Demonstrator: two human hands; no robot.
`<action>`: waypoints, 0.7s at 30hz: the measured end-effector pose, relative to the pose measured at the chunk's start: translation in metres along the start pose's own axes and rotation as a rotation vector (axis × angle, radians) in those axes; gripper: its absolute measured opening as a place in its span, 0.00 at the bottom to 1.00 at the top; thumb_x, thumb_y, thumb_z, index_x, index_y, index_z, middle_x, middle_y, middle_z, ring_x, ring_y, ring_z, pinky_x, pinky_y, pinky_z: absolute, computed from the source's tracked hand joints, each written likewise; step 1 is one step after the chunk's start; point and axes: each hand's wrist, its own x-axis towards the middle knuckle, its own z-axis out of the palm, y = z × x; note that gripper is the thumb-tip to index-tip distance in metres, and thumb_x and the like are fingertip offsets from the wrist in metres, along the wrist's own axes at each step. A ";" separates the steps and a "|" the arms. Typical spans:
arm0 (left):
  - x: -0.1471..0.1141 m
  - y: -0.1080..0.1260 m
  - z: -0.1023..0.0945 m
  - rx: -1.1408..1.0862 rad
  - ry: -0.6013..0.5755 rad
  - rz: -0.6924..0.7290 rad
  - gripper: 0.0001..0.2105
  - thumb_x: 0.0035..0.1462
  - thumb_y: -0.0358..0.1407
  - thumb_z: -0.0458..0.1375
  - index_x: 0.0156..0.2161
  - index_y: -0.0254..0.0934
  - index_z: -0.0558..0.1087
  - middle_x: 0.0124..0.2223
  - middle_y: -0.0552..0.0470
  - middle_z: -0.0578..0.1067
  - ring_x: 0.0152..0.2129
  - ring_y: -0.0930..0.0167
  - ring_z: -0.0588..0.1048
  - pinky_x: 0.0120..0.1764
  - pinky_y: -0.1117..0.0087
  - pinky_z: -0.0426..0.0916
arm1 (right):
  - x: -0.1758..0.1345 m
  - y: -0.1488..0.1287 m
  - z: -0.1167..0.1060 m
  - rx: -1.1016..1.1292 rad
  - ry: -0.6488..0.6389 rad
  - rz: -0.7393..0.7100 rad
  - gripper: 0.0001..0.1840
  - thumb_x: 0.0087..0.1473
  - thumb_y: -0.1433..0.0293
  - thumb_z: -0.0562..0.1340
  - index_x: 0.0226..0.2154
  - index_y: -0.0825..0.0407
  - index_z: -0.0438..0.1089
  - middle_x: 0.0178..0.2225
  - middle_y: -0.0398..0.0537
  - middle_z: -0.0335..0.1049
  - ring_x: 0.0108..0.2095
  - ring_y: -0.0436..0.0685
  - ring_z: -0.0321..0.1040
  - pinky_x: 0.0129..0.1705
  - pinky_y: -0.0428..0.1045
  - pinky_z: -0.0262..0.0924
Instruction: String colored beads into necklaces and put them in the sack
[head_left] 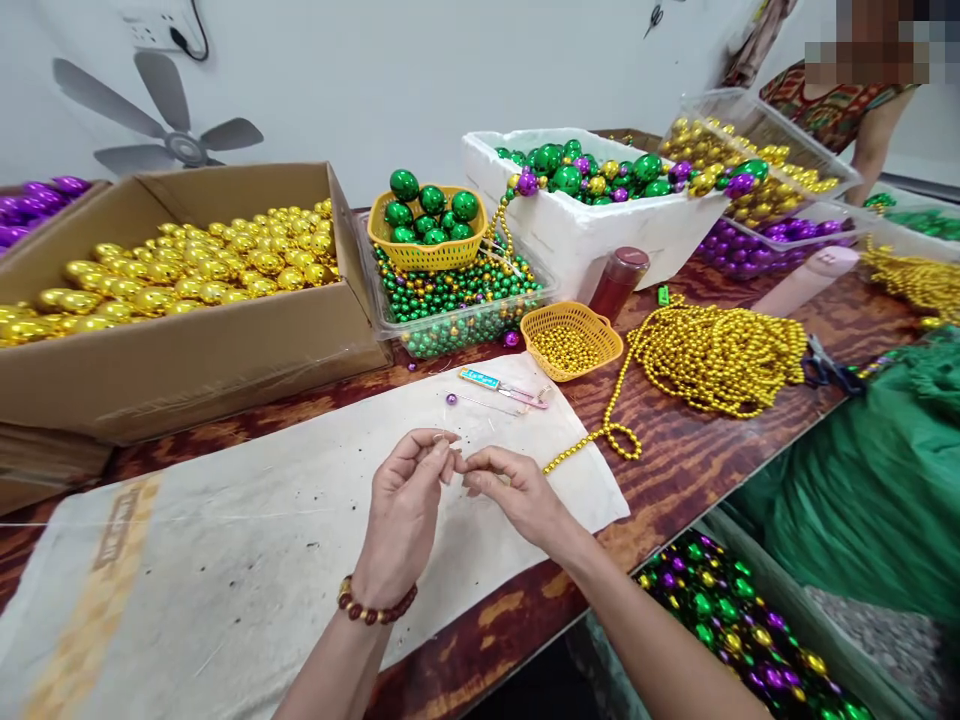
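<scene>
Both hands meet over a white cloth sheet (300, 560), fingertips almost touching. My left hand (409, 490), a beaded bracelet (375, 605) on its wrist, is closed in a pinch. A fine pale thread (225, 519) runs from the left edge of view towards its fingers. My right hand (517, 490) also pinches; what lies between its fingertips is too small to make out. Beyond them on the sheet are a small purple bead (451, 399), a long thin needle (487, 403) and pink-handled thread snips (525, 395) with a blue label.
A yellow basket of small gold beads (531, 340) and coiled gold bead strands (720, 360) lie ahead, with dark scissors (829, 365) beside. Behind stand a carton (187, 370), a clear bin (465, 340) and a foam box (585, 235). A person (870, 120) is at far right.
</scene>
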 end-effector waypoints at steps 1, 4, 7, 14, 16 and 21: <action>0.000 0.002 -0.003 0.063 0.002 -0.001 0.07 0.58 0.37 0.56 0.40 0.38 0.71 0.27 0.55 0.67 0.28 0.72 0.67 0.38 0.70 0.62 | -0.001 -0.001 0.000 -0.071 -0.014 -0.011 0.08 0.59 0.71 0.56 0.34 0.52 0.71 0.31 0.42 0.69 0.32 0.50 0.66 0.37 0.46 0.62; 0.001 0.006 -0.010 0.478 -0.086 0.029 0.10 0.60 0.37 0.52 0.44 0.39 0.71 0.29 0.54 0.68 0.29 0.70 0.67 0.38 0.69 0.61 | -0.005 -0.004 -0.003 -0.335 0.012 -0.089 0.04 0.58 0.73 0.58 0.34 0.51 0.69 0.31 0.42 0.68 0.33 0.51 0.65 0.37 0.46 0.59; 0.001 0.009 -0.015 0.872 -0.337 0.053 0.11 0.61 0.37 0.49 0.37 0.38 0.73 0.33 0.51 0.70 0.32 0.68 0.69 0.38 0.68 0.61 | -0.011 -0.001 -0.004 -0.507 0.021 -0.175 0.03 0.58 0.74 0.58 0.37 0.51 0.66 0.35 0.45 0.68 0.38 0.52 0.66 0.40 0.46 0.59; 0.008 0.011 -0.022 1.197 -0.698 -0.023 0.13 0.61 0.35 0.45 0.32 0.37 0.71 0.32 0.50 0.69 0.30 0.67 0.69 0.36 0.67 0.60 | -0.023 0.008 -0.005 -0.738 -0.090 -0.213 0.02 0.59 0.72 0.58 0.38 0.51 0.64 0.36 0.45 0.68 0.39 0.53 0.67 0.39 0.46 0.60; 0.009 0.012 -0.021 1.239 -0.736 -0.020 0.11 0.59 0.34 0.47 0.32 0.38 0.71 0.33 0.50 0.70 0.30 0.67 0.69 0.36 0.67 0.59 | -0.025 0.001 -0.009 -0.759 -0.120 -0.205 0.07 0.59 0.70 0.60 0.40 0.51 0.63 0.40 0.46 0.68 0.40 0.53 0.67 0.39 0.45 0.60; 0.001 0.015 -0.028 1.289 -0.658 -0.032 0.08 0.55 0.37 0.54 0.26 0.38 0.69 0.30 0.51 0.70 0.29 0.67 0.68 0.32 0.69 0.56 | -0.028 -0.022 -0.035 -0.962 -0.290 -0.165 0.15 0.56 0.65 0.63 0.46 0.48 0.63 0.45 0.45 0.71 0.40 0.54 0.70 0.36 0.46 0.59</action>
